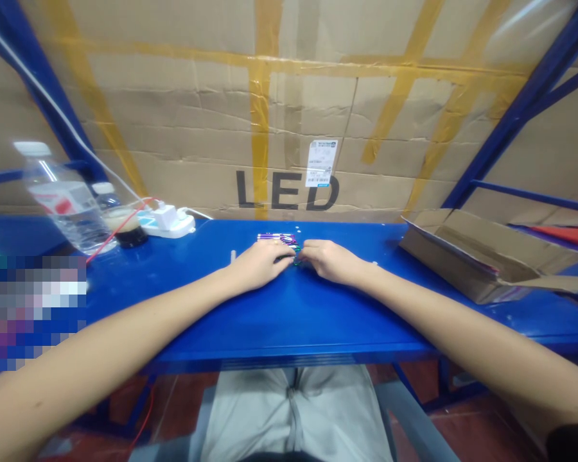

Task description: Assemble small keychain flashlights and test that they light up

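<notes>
Over the far middle of the blue table, my left hand (262, 262) and my right hand (331, 260) nearly meet, fingertips curled toward each other. Between them shows a small shiny green piece (297, 258), with the closed fingers of both hands at it. Most of it is hidden by the fingers. Just behind my left hand lie several slim, shiny purple sticks (274, 237), side by side and partly covered by that hand. A short whitish stick (233, 256) stands out beside my left wrist.
An open cardboard box (462, 263) sits on the blue table (289, 321) at right. At left are a water bottle (62, 199), a cup of dark liquid (128, 231) and a white power strip (173, 224) with cables. A large taped carton (197, 128) rises behind.
</notes>
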`<state>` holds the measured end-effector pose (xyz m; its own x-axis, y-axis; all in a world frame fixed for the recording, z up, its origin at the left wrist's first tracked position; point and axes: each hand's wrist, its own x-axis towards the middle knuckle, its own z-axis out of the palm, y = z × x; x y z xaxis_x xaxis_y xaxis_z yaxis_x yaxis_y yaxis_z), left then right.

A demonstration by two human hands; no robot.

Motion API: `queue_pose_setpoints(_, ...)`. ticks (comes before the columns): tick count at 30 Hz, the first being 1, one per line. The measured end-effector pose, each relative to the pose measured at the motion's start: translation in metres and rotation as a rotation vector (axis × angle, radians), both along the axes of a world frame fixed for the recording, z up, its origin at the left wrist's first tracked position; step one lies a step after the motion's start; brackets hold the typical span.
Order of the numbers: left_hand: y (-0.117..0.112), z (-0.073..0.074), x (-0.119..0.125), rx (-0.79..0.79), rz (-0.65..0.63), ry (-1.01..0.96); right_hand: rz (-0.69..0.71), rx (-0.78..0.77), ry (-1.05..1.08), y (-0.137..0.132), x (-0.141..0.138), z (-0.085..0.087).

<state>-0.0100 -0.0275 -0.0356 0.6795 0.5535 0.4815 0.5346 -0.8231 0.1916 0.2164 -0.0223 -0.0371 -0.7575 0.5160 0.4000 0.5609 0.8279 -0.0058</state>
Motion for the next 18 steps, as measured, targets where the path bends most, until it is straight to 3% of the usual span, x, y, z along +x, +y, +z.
queue_pose_setpoints(10,0.0005,-0.0028,0.0038,0.034,0.020,0.098,-0.035,0.181,-0.083,-0.0030,-0.0063,-0.0050)
queue_pose_setpoints(18,-0.0004,0.0017,-0.0034,0.029,0.117,0.091,-0.012,0.077,0.066,-0.0032,-0.0033,0.0013)
